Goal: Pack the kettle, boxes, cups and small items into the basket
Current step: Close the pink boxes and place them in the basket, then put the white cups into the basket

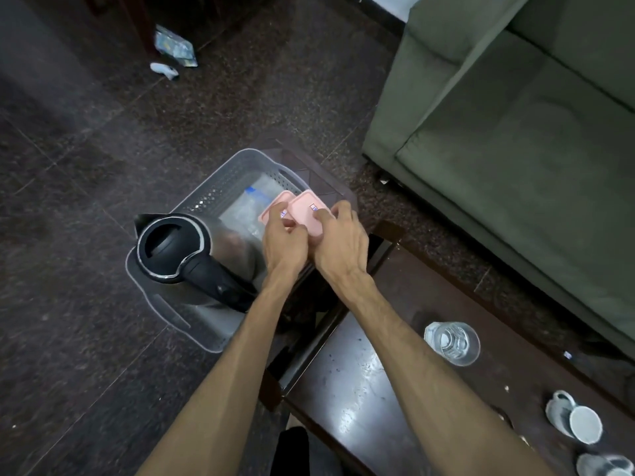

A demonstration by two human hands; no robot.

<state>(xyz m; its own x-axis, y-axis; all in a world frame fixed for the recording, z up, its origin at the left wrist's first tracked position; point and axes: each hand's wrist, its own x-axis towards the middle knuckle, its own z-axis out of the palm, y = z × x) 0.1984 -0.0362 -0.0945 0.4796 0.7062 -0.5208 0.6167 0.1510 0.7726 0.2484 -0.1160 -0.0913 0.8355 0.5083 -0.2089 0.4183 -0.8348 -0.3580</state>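
The black-lidded steel electric kettle (pixel 178 249) already stands in the near end of the grey perforated plastic basket (pixel 220 187), with a clear plastic bag (pixel 245 211) lying flat on the basket's floor. The left hand (pixel 283 243) grips one pink square lidded box (pixel 273 209) and the right hand (pixel 340 242) grips a second pink box (pixel 304 209) — both held over the basket's far right corner, not yet set down. Left to pack, as far as I can judge: the clear glass tumbler (pixel 452 343) mid-counter and the white ceramic cups (pixel 574 419) at the dark counter's (pixel 347 407) near right edge. Open room remains behind the kettle; the basket's right rim sits close under the wrists.
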